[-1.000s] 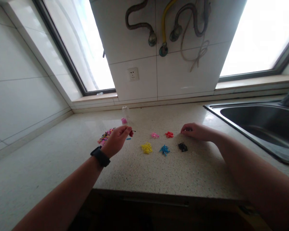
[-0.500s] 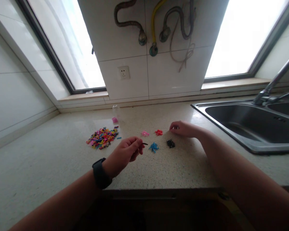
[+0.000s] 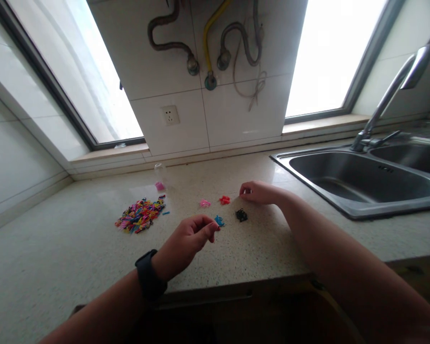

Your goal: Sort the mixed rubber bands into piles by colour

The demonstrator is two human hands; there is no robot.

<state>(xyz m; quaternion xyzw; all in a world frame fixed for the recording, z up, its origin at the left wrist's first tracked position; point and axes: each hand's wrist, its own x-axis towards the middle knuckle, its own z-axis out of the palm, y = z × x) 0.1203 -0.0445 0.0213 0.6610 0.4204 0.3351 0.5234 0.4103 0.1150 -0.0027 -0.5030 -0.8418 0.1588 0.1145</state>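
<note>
My left hand, with a dark watch on its wrist, is in a pinch just in front of a small blue pile of hair ties, partly covering it. What the fingertips hold, if anything, I cannot make out. My right hand rests on the counter with curled fingers, behind and right of a black pile of hair ties; its fingertips are partly hidden. A red pile lies left of it, and a pink pile farther left. A large mixed heap of colourful hair ties lies on the left.
Behind the heap is a clear plastic container with a pink piece by it. One loose blue tie lies beside the heap. A steel sink with a faucet is on the right. The speckled counter ends at a front edge.
The view has shifted to the right. My left hand has moved right, over part of the blue pile; the thin dark tie in its fingers no longer shows. My right hand stays put.
</note>
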